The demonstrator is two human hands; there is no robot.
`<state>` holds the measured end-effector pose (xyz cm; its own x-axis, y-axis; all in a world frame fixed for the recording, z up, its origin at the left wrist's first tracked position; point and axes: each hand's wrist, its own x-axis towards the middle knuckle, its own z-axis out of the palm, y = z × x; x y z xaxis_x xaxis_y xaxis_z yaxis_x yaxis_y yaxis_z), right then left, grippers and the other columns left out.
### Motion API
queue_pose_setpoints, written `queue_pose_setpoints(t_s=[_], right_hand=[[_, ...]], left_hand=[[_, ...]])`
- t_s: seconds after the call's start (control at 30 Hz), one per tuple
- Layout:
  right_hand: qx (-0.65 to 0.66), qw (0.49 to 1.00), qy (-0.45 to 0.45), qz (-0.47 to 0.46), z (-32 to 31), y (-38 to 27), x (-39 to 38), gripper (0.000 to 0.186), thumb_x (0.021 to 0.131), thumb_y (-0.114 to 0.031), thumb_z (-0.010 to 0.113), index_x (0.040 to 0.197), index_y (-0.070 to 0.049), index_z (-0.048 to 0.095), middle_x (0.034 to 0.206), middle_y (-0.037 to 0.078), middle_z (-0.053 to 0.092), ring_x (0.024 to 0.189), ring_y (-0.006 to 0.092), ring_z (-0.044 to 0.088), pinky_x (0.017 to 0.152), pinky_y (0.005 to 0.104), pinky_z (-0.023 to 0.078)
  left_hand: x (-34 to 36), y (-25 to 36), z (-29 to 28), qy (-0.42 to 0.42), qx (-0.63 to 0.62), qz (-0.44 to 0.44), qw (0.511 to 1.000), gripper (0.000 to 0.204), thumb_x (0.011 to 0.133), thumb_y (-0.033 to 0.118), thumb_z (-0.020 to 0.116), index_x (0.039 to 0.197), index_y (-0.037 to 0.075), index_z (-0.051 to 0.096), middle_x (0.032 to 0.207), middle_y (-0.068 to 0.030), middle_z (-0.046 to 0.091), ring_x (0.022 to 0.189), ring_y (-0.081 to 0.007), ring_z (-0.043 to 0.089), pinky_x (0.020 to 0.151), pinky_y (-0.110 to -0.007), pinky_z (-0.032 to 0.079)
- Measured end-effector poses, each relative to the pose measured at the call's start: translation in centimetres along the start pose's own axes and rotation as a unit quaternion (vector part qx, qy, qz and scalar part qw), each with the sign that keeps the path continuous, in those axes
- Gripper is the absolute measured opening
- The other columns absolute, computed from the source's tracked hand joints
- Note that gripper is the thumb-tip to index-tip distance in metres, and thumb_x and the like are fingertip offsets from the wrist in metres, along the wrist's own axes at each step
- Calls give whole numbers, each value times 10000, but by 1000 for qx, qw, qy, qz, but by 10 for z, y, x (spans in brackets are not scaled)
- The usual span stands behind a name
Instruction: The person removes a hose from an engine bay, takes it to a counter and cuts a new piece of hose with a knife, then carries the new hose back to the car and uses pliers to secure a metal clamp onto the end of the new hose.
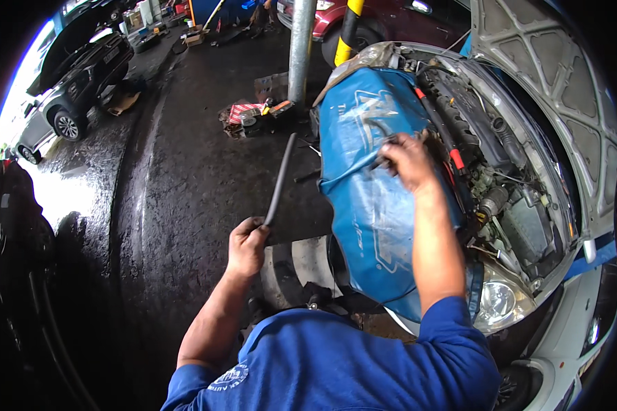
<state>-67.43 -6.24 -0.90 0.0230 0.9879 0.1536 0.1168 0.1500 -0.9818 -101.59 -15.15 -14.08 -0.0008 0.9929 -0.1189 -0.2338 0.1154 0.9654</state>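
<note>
My left hand (248,245) is closed around the lower end of a long, slim grey rod or tube (282,179). It points up and away from me, over the dark floor beside the car. My right hand (408,161) is above the blue fender cover (370,205), its fingers bent and pressed together. A small dark piece shows at the fingertips; its kind is hard to tell. The cover lies over the front of a car whose bonnet (552,75) is raised. Just right of my right hand is the uncovered engine bay (487,130).
A red-tipped bar (456,159) runs along the cover's edge. The headlight (497,301) is near my right elbow. A metal post (300,55) stands ahead, with boxes and parts (243,118) at its foot. Other cars are parked left and beyond.
</note>
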Motion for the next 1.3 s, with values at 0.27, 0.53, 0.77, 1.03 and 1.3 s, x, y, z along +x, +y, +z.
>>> queue_pose_setpoints(t_s=[0.27, 0.53, 0.77, 1.03, 1.3], right_hand=[[206, 978, -41, 14, 123, 5, -48, 134, 866, -95, 678, 908, -54, 557, 797, 42, 627, 620, 124, 627, 495, 240, 509], [250, 967, -49, 8, 142, -4, -48, 115, 896, -46, 631, 966, -60, 542, 906, 29, 599, 859, 172, 657, 669, 296, 573], [316, 940, -129, 6, 142, -3, -48, 110, 927, -131, 602, 1010, -70, 563, 914, 62, 628, 821, 163, 624, 671, 310, 530], [444, 874, -199, 7, 139, 12, -51, 190, 921, -115, 594, 1091, -41, 550, 941, 74, 606, 918, 278, 646, 838, 435, 537], [511, 832, -219, -2, 141, 19, -54, 264, 900, -82, 611, 1156, -43, 557, 943, 66, 635, 891, 292, 676, 816, 457, 559]], left_hand=[[5, 10, -11, -64, -35, 45, 996, 115, 874, 92, 579, 934, 7, 627, 734, 42, 544, 677, -55, 467, 612, -219, 384], [1, 26, -26, -88, -24, 54, 994, 101, 874, 82, 588, 935, 6, 614, 737, 42, 540, 685, -46, 457, 611, -212, 374], [1, 26, -33, -128, -66, 49, 988, 73, 882, 72, 578, 918, 12, 600, 753, 40, 536, 694, -55, 465, 628, -220, 384], [0, 17, -28, -141, -60, 76, 985, 68, 878, 85, 595, 863, 19, 589, 798, 33, 536, 720, -66, 468, 649, -234, 389], [-5, 17, -24, -139, -66, 58, 986, 73, 880, 81, 588, 898, 14, 612, 825, 24, 562, 747, -70, 493, 684, -231, 401]])
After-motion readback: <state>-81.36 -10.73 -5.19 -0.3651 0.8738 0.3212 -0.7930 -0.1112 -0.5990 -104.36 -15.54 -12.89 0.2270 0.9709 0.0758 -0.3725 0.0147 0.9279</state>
